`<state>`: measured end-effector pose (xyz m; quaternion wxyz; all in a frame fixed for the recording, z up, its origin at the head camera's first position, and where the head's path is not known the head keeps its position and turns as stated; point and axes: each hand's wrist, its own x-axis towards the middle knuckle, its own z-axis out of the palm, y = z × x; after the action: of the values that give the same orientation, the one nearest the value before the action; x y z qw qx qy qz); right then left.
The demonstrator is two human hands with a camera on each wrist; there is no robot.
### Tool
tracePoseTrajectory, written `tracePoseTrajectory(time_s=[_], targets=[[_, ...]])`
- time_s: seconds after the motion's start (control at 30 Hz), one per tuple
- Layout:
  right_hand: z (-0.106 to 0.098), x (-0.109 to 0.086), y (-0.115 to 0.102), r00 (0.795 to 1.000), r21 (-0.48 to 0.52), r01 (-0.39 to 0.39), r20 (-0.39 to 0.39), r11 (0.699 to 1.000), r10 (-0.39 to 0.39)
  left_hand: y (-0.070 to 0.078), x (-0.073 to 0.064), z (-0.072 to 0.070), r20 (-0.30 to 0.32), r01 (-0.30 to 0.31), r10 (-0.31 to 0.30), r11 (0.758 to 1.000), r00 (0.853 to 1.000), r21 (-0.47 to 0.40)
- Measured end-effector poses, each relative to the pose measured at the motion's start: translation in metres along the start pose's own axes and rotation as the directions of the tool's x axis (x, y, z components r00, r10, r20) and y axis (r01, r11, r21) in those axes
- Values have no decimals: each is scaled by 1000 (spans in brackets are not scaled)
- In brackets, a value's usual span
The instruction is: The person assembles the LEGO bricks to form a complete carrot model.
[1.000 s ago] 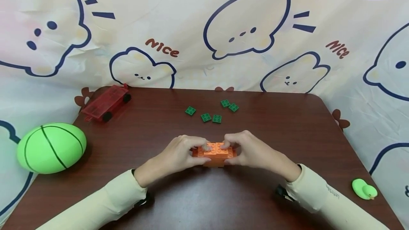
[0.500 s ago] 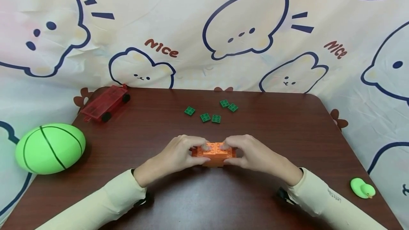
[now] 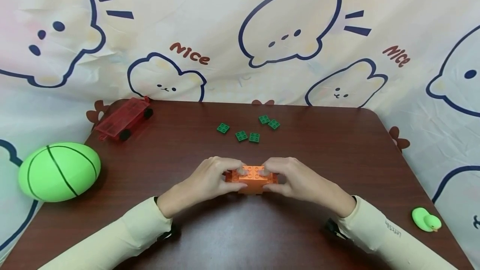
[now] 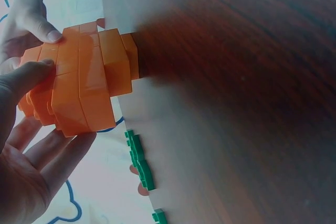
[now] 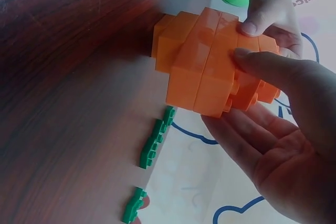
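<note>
- Holding an orange brick build [image 3: 255, 184] between both hands, low over the middle of the bench [image 3: 255, 236], presumably to support both ends equally.
- Gripping the left end with the left hand [image 3: 211, 180], opened only to the thickness of the bricks, with thumb on the near face and fingers curled over and round the far side.
- Gripping the right end with the right hand [image 3: 294, 178] in mirrored fashion, likely to balance the opposite squeeze.
- Grasped at the broader upper layers, above a narrower stepped base, probably for firmer purchase.
- Leaving top studs visible between the hands, with thumbs near each other but apart.
- Cannot tell whether touching the bench underneath or just clear of it.
- Facing five green bricks [image 3: 241, 136], loose beyond the build, seemingly out of the way yet reachable.
- Flanked by a red cart [image 3: 123, 118] and green ball [image 3: 60, 172] at left, and a green duck [image 3: 426, 220] at right, apparently far enough out for elbow room.
</note>
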<state>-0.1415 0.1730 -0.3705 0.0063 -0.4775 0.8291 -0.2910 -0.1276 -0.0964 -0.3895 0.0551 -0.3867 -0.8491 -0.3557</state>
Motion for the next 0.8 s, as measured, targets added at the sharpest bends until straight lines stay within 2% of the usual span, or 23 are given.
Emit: tracePoseTrajectory(time_s=[0.2,0.33,0.47,0.7,0.8], targets=[[0,0,0,1000,-16,-9,10,1000,9,-1,0,0,-1,0,0,1000,1000,9],[-1,0,-1,998,-48,-48,36,998,49,-1,0,0,-6,-3,3,1000,1000,18],[-1,0,0,995,-19,-80,58,997,81,-2,-2,-1,-19,-13,13,999,1000,35],[-4,-1,2,995,-21,-72,72,997,73,-2,0,1,-29,-26,27,999,999,28],[-7,1,1,991,19,-86,100,996,83,-2,0,2,-31,-19,20,1000,999,24]])
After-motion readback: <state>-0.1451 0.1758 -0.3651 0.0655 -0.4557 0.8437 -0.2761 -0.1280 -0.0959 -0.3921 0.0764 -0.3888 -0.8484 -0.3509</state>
